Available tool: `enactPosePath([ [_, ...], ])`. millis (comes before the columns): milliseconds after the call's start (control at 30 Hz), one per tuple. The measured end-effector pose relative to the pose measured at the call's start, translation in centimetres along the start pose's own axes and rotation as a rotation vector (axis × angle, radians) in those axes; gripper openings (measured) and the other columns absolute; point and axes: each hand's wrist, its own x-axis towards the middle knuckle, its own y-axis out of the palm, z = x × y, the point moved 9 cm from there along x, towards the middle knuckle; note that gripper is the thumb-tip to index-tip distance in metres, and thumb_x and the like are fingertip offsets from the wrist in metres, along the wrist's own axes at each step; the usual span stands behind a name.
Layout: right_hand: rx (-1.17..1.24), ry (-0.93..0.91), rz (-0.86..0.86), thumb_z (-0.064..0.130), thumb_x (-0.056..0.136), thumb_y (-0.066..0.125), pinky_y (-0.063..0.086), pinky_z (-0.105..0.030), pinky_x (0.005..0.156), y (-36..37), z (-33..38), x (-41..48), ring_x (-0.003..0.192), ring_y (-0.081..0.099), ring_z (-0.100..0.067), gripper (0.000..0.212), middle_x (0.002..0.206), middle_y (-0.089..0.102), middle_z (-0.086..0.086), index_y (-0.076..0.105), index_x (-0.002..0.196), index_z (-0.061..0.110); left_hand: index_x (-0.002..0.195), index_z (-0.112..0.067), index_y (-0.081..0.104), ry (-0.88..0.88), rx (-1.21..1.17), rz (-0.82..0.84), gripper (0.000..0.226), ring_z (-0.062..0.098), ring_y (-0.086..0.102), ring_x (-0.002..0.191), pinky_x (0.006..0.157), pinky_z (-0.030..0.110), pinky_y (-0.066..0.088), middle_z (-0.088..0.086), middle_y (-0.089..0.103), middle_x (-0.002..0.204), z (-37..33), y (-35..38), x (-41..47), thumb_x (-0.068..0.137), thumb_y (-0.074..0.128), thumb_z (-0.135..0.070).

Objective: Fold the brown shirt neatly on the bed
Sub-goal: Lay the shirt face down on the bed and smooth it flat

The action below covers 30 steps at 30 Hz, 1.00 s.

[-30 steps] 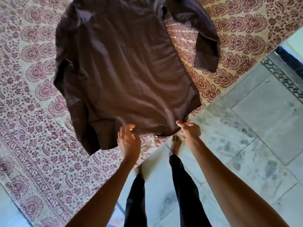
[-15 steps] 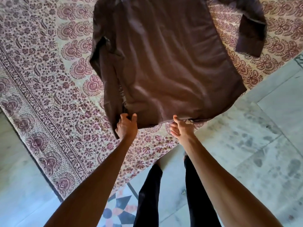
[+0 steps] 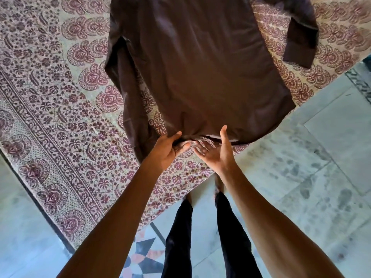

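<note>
The brown shirt lies spread flat on the bed, hem toward me, its bottom right corner hanging over the bed's edge. One long sleeve lies bent at the upper right; the other runs down the shirt's left side. My left hand grips the hem near its middle, thumb on top and fingers curled under the cloth. Right beside it, my right hand is palm up with fingers spread; its thumb rests on the hem.
A cream bedspread with maroon floral print covers the bed, whose near edge runs diagonally. Grey marble floor lies to the right and below. My legs in black trousers stand against the bed.
Both hands have moved closer together at the middle of the hem. My right hand has turned palm up and spread its fingers. The view has shifted, so the shirt sits more centred.
</note>
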Motion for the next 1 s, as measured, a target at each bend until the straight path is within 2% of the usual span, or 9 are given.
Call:
enactPosePath([
  [133, 0.137, -0.113, 0.057, 0.053, 0.072, 0.076, 0.054, -0.04, 0.092, 2.6, 1.2, -0.1, 0.119, 0.059, -0.025, 0.076, 0.122, 0.065, -0.008, 0.058, 0.133, 0.011, 0.086, -0.006, 0.053, -0.023, 0.0, -0.008, 0.016, 0.007, 0.051, 0.036, 0.039, 0.016, 0.044, 0.004, 0.057, 0.055, -0.3, -0.5, -0.2, 0.099, 0.045, -0.004],
  [233, 0.206, -0.191, -0.075, 0.031, 0.087, 0.07, 0.049, -0.04, 0.102, 1.1, 2.5, 0.7, 0.119, 0.062, -0.025, 0.053, 0.126, 0.066, -0.009, 0.058, 0.135, 0.011, 0.1, -0.01, 0.052, 0.024, 0.348, -0.141, 0.003, 0.01, 0.053, 0.037, 0.039, 0.017, 0.042, 0.008, 0.057, 0.07, -1.0, -2.7, 0.1, 0.099, 0.05, -0.011],
  [400, -0.023, -0.187, -0.409, 0.017, 0.08, 0.074, 0.052, -0.027, 0.062, -5.1, 2.8, 0.1, 0.08, 0.065, -0.021, 0.026, 0.103, 0.068, -0.006, 0.063, 0.103, 0.012, 0.124, -0.011, 0.057, 0.093, 0.948, -0.485, 0.039, 0.034, 0.065, 0.098, 0.082, 0.042, 0.057, 0.016, 0.063, 0.12, -1.9, -6.0, 0.4, 0.089, 0.062, -0.029],
  [533, -0.12, -0.21, -0.419, 0.023, 0.078, 0.076, 0.056, -0.035, 0.073, -6.7, 4.1, -0.9, 0.079, 0.064, -0.02, 0.021, 0.095, 0.066, -0.006, 0.062, 0.091, 0.017, 0.13, -0.011, 0.048, 0.104, 1.108, -0.707, 0.044, 0.04, 0.055, 0.114, 0.092, 0.043, 0.045, 0.021, 0.057, 0.125, -2.2, -5.4, -1.4, 0.088, 0.053, -0.024],
  [733, -0.118, -0.278, -0.544, 0.034, 0.074, 0.082, 0.047, -0.026, 0.054, -8.5, 6.4, -1.4, 0.057, 0.053, -0.014, 0.03, 0.072, 0.059, -0.001, 0.058, 0.078, 0.016, 0.116, -0.018, 0.045, 0.553, 1.357, -1.012, 0.05, 0.035, 0.046, 0.107, 0.089, 0.046, 0.036, 0.014, 0.046, 0.119, -3.6, -1.3, -4.4, 0.07, 0.06, -0.006],
  [800, -0.226, -0.335, -0.663, 0.037, 0.066, 0.085, 0.051, -0.033, 0.063, -9.3, 8.1, -1.9, 0.062, 0.056, -0.018, 0.034, 0.076, 0.063, -0.003, 0.063, 0.08, 0.015, 0.114, -0.016, 0.052, 0.78, 1.504, -0.798, 0.043, 0.034, 0.049, 0.105, 0.088, 0.047, 0.04, 0.015, 0.049, 0.117, -2.9, 2.0, -3.6, 0.072, 0.062, -0.011],
  [867, -0.257, -0.352, -0.702, 0.03, 0.065, 0.088, 0.051, -0.034, 0.06, -10.1, 10.0, -1.9, 0.056, 0.056, -0.019, 0.032, 0.07, 0.062, -0.005, 0.063, 0.071, 0.013, 0.107, -0.013, 0.061, 0.952, 1.53, -0.37, 0.031, 0.032, 0.058, 0.094, 0.082, 0.047, 0.051, 0.014, 0.057, 0.11, -0.5, 5.6, -2.0, 0.076, 0.063, -0.013],
  [933, -0.255, -0.311, -0.643, 0.023, 0.07, 0.085, 0.043, -0.031, 0.049, -10.3, 11.2, -1.8, 0.04, 0.048, -0.014, 0.031, 0.058, 0.051, -0.002, 0.056, 0.065, 0.013, 0.113, -0.014, 0.061, 0.969, 1.649, -0.043, 0.035, 0.031, 0.062, 0.093, 0.078, 0.045, 0.055, 0.011, 0.058, 0.112, 2.8, 8.5, -1.0, 0.08, 0.062, -0.025],
  [1000, -0.352, -0.339, -0.624, 0.019, 0.077, 0.08, 0.049, -0.028, 0.053, -9.8, 12.5, -2.2, 0.05, 0.056, -0.011, 0.017, 0.067, 0.06, -0.002, 0.065, 0.079, 0.012, 0.129, -0.018, 0.049, 0.933, 1.886, 0.079, 0.059, 0.03, 0.057, 0.107, 0.083, 0.042, 0.052, 0.008, 0.051, 0.123, 5.9, 10.3, 0.0, 0.078, 0.062, -0.044],
])
